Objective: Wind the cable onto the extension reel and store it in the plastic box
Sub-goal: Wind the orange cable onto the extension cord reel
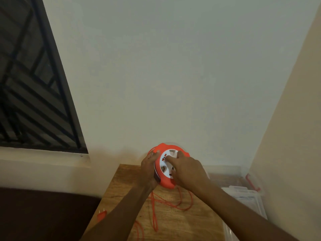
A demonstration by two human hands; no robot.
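Observation:
An orange extension reel with a white socket face is held tilted above the far end of a wooden table. My left hand grips its left rim. On the white face lies my right hand, its fingers curled into the hub. Loose orange cable hangs from the reel and loops over the tabletop. The orange plug lies at the table's left edge. A clear plastic box stands to the right, against the wall.
A clear lid with a red clip rests by the box at the right. A wall stands right behind the reel, and a barred window is at the left. A dark surface lies left of the table.

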